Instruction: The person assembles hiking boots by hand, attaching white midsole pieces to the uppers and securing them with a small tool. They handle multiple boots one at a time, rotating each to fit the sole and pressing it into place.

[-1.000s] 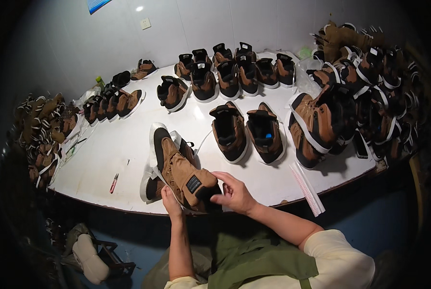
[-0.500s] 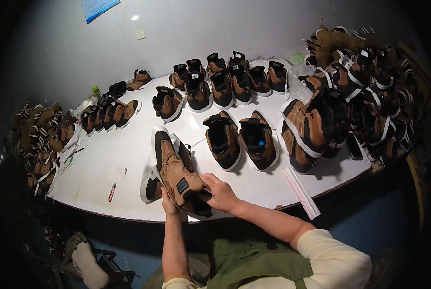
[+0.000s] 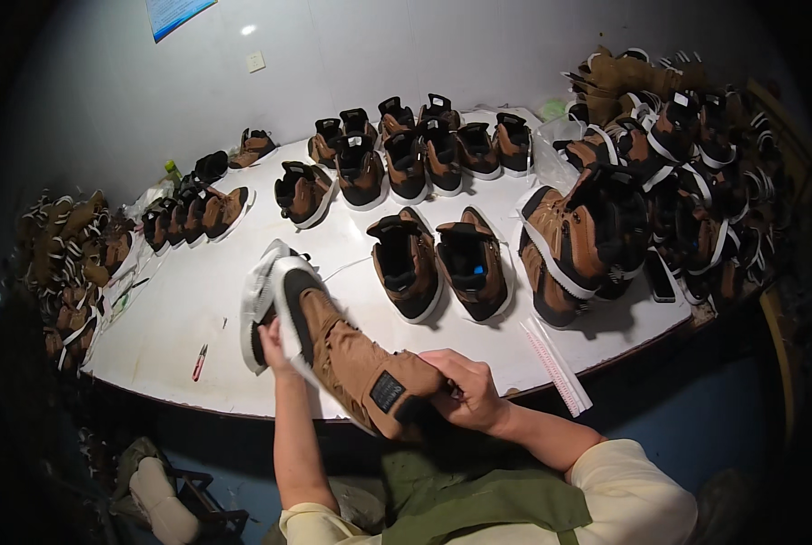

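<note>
Over the table's front edge, a brown and black high-top shoe (image 3: 338,350) with a white sole lies tilted, its toe pointing away from me. My right hand (image 3: 470,391) pinches the tongue and collar end, just beyond a square black patch (image 3: 388,391). On the shoe's left side, my left hand (image 3: 277,350) is closed around the sole, with part of the fingers hidden. A second shoe (image 3: 254,309) rests against the first one's left side, mostly covered. Whether my left hand also holds that second shoe I cannot tell.
Two shoes (image 3: 406,263) stand ahead of my right hand, with a larger pair (image 3: 560,236) further right. Rows of shoes (image 3: 406,163) stand behind. Shoe piles (image 3: 70,245) flank both ends. Small red-handled snips (image 3: 200,361), a clear ruler (image 3: 559,368) and a phone (image 3: 660,277) lie around.
The held shoe has come nearer to me and swung its collar to the right. My left hand has shifted left and forward along it, and the second shoe has tipped up beside it.
</note>
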Demonstrator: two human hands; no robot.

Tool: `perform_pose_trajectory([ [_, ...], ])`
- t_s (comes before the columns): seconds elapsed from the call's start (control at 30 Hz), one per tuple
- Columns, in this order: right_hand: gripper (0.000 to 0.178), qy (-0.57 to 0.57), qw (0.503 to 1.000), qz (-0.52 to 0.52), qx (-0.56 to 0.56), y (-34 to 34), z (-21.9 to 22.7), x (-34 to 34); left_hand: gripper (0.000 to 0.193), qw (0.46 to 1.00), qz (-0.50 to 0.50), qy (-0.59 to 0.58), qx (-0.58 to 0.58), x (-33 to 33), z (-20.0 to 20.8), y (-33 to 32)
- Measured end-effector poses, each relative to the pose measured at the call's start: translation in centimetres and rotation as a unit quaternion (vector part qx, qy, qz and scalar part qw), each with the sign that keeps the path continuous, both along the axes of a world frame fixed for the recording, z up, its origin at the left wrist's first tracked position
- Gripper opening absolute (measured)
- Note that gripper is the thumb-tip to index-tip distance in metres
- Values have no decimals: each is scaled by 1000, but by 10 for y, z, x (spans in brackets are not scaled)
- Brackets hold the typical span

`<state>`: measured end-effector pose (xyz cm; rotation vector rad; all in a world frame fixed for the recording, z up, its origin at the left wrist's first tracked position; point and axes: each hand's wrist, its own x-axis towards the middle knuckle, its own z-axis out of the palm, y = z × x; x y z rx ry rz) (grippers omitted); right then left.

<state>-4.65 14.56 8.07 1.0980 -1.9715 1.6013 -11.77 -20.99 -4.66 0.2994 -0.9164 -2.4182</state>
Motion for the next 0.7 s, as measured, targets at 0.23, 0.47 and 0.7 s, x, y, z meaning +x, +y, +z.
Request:
perform_pose_trajectory([
  [0.23,41,79,987,-120,78,-29,-23,-17,38,949,152,10,-276,90,51,56],
  [0.47,39,-20,996,-55,71,-55,-29,-12,81,793,-9,-68,-606,135,117,151],
  [0.7,40,-96,993,-22,72,-54,-38,1,50,659,96,-60,-743,122,115,155],
])
